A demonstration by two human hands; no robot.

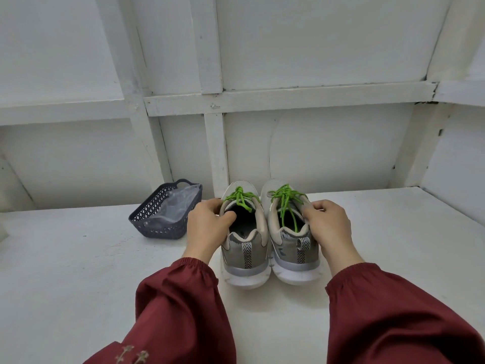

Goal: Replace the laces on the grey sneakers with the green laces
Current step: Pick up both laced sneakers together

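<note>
Left hand (207, 227): curled round the collar of the left sneaker (244, 256), thumb hooked into the opening.
Right hand (328, 224): gripping the outer collar of the right sneaker (291, 249), fingers bent over the rim.
Pair: side by side on the white table (78, 258), heels nearest, toes toward the wall.
Green laces (240, 197): threaded and knotted on both shoes, ends dangling into the openings.
Basket (147, 219): dark, left of the shoes, clear plastic bag (178, 203) inside.

I seem to be working in a plain, home-built corner, not a kitchen or shop: white-painted board walls (328, 43) braced with rough wooden battens (262, 98) (paint chipped at the joints), and a white-painted tabletop (78, 258) carrying a small dark plastic basket (147, 219).
</note>
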